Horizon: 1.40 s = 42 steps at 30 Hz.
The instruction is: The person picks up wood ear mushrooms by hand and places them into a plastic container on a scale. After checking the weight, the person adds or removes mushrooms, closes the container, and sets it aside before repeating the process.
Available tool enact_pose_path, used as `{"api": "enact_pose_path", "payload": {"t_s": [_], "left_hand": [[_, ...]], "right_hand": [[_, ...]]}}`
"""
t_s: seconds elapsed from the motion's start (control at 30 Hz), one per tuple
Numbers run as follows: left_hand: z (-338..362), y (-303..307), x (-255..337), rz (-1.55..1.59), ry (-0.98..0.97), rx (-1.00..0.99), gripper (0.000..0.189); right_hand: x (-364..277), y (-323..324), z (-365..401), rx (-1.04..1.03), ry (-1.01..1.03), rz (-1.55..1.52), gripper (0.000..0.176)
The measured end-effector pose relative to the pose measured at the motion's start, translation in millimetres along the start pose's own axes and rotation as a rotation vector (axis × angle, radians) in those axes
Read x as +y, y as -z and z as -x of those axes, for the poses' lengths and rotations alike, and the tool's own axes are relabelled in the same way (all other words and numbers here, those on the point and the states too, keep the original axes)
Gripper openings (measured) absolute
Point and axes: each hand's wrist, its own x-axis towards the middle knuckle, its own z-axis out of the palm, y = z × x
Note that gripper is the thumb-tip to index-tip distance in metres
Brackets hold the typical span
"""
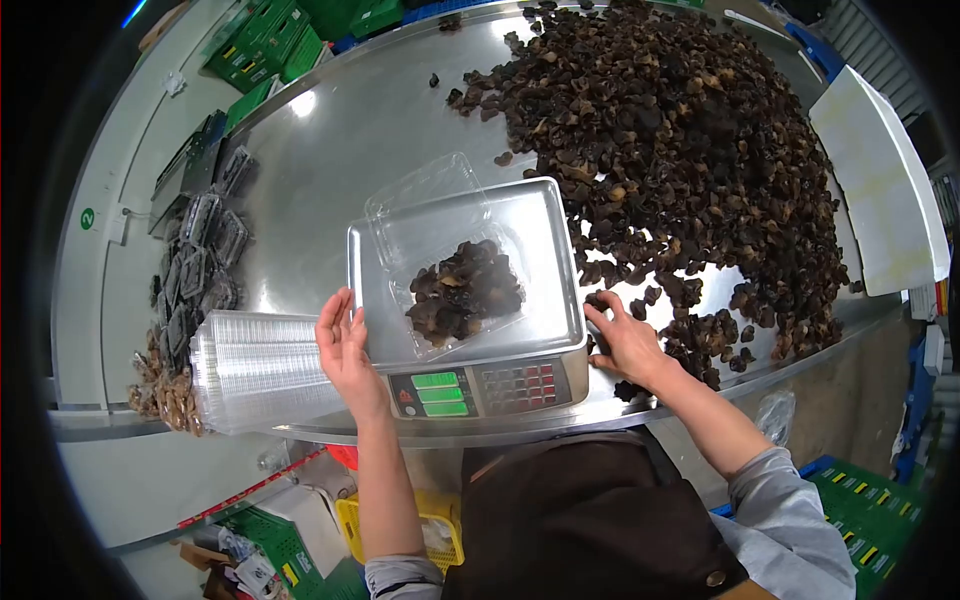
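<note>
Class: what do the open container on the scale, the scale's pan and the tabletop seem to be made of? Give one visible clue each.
Container: thin clear plastic, glossy; metal shows through its lid. Scale pan: likely stainless steel, brushed grey sheen. Tabletop: apparently the same metal, smoother; it mirrors a bright lamp glare.

Items counted:
- One weighing scale [470, 330], with three green readout windows [440, 394].
- One open clamshell box [440, 240] on its pan.
- One sideways stack of clear boxes [255, 370], nested too tightly to count singly.
- One heap of dark dried mushrooms [680, 150].
- One left hand [345, 350] and one right hand [625, 340].
- One yellow basket [350, 520].
</note>
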Motion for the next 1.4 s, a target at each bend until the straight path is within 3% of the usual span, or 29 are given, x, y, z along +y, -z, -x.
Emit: {"api": "enact_pose_path", "payload": {"t_s": [0.07,0.1,0.23,0.37,0.47,0.57,0.63,0.67,0.73,0.8,0.87,0.93,1.0,1.07,1.1,1.17,1.2,1.27,1.3,1.33,1.4], "left_hand": [[2.1,-13.4,4.1,-0.111,-0.052,-0.062,0.049],[4.5,-20.3,4.4,-0.223,-0.103,-0.116,0.047],[11.9,-34.1,1.6,-0.379,-0.099,-0.221,0.042],[15.5,-7.8,-5.9,-0.371,-0.032,-0.19,0.042],[17.1,6.3,3.4,-0.392,0.073,-0.141,0.041],[14.7,-10.6,16.9,-0.368,0.07,-0.155,0.039],[10.2,-21.0,16.5,-0.293,-0.129,-0.194,0.041],[7.7,-25.1,10.8,-0.294,-0.133,-0.195,0.041],[4.0,-32.4,-10.1,-0.351,-0.21,-0.267,0.045],[1.8,-37.2,-23.8,-0.71,-0.216,-0.41,0.045],[7.6,-37.8,-32.7,-0.52,-0.226,-0.301,0.046],[13.1,-30.5,-27.0,-0.464,-0.211,-0.185,0.047],[21.3,-18.7,-26.3,-0.411,-0.204,-0.086,0.049],[32.4,-0.2,-27.2,-0.694,0.05,-0.049,0.049],[32.5,4.4,-22.5,-0.697,0.04,-0.073,0.049],[32.5,11.5,-10.1,-0.563,0.555,-0.265,0.051],[34.6,16.5,-14.6,-0.563,0.554,-0.277,0.051],[36.8,25.9,-27.6,0.221,0.728,-0.188,0.059],[36.5,27.8,-29.7,0.287,0.715,-0.19,0.063],[38.1,27.2,-29.6,0.29,0.724,-0.196,0.063],[40.0,20.8,-24.4,0.272,0.684,-0.151,0.058]], "right_hand": [[17.3,-26.8,-9.9,0.19,0.128,0.029,0.06],[19.4,-29.3,-14.7,0.229,0.149,-0.037,0.04],[28.4,-21.4,-17.4,0.24,0.157,-0.225,0.02],[30.9,-3.8,-1.7,0.395,0.197,-0.271,0.026],[-23.4,44.1,2.9,0.52,0.148,-0.422,0.028],[-92.3,66.1,-28.6,0.654,0.556,-0.424,0.026],[-136.1,58.6,-53.3,0.469,0.594,-0.661,0.023],[-150.8,48.3,-67.9,0.5,0.638,-0.626,0.026],[-163.8,35.5,-88.3,0.363,0.512,-0.227,0.034],[-166.4,38.7,-89.2,0.314,0.503,-0.171,0.037],[-165.4,52.9,-89.6,0.259,0.503,-0.104,0.041],[-151.3,73.9,-88.6,0.248,0.508,-0.438,0.043],[-133.0,76.0,-115.7,0.385,0.343,-0.581,0.043],[-109.2,49.0,-157.0,0.547,0.203,-0.576,0.046],[-107.5,41.5,-168.6,0.567,0.187,-0.583,0.046],[-106.6,35.5,-183.6,0.204,0.043,-1.549,0.051],[-101.9,36.8,-181.1,0.216,0.038,-1.55,0.051],[-95.0,40.1,-167.5,0.175,0.333,-1.573,0.048],[-92.8,52.4,-149.8,0.214,0.364,-1.152,0.044],[-91.0,51.2,-135.2,0.199,0.27,-0.781,0.042],[-88.5,53.3,-101.6,0.449,0.448,-0.292,0.044]]}}
